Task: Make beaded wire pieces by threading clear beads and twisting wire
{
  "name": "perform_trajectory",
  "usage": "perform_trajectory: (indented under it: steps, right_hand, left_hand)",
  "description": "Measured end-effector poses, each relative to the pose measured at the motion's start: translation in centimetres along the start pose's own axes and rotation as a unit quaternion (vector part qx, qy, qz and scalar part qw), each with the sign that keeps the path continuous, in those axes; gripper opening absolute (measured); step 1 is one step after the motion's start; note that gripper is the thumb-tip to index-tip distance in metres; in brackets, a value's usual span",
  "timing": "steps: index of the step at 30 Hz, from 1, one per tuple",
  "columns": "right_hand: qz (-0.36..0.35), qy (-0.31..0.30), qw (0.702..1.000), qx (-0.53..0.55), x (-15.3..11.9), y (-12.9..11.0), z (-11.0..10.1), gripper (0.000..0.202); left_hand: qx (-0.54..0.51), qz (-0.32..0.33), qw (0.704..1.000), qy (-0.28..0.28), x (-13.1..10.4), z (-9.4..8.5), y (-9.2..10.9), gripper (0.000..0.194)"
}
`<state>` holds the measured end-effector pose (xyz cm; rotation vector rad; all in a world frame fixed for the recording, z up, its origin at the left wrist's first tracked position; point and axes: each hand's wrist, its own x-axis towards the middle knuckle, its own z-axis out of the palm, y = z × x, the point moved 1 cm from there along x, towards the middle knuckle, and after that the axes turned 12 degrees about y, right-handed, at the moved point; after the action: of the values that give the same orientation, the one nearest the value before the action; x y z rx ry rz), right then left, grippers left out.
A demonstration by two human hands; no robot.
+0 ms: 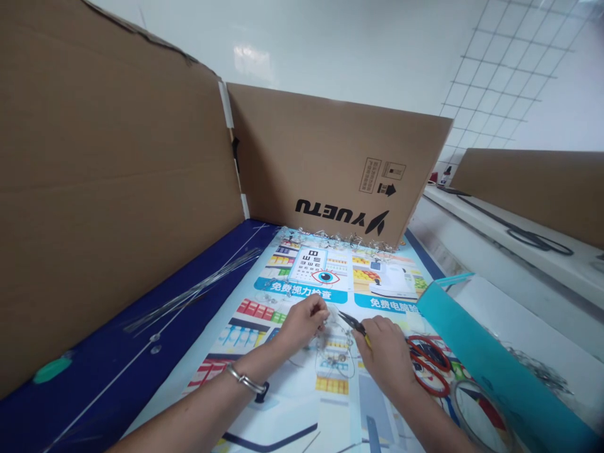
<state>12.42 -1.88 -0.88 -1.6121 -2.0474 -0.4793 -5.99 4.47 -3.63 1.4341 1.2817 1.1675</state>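
Note:
My left hand (pixel 306 322), with a metal bracelet on its wrist, is closed in a pinch on a thin wire. Below its fingertips the wire (pixel 353 368) curves in loops, with small clear bits among them, over the printed sheet. In my right hand (pixel 385 352) is a pair of needle-nose pliers (pixel 352 321) with dark jaws and a yellow grip. The jaws point left toward the left fingertips, close to the wire. Whether they touch it is too small to tell.
Cardboard panels (pixel 330 151) stand left and behind. Straight wires (pixel 198 290) lie on blue cloth at left. Clear pieces (pixel 340 239) line the back edge. At right are red-handled scissors (pixel 430 368), a tape roll (pixel 457 402) and a teal box (pixel 500 358) holding metal bits.

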Motion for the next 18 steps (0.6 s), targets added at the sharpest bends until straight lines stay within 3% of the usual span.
perform_trajectory:
  steps: [10,18]
  right_hand:
    - [-0.03,0.011,0.998,0.059,0.9,1.4,-0.6,0.02]
    - [0.044,0.014,0.983,0.175,1.3,1.4,0.0,0.014]
  left_hand:
    - [0.044,0.073,0.995,-0.057,-0.6,0.3,0.8,0.008]
    - [0.056,0.094,0.992,-0.066,-0.9,0.3,1.4,0.009]
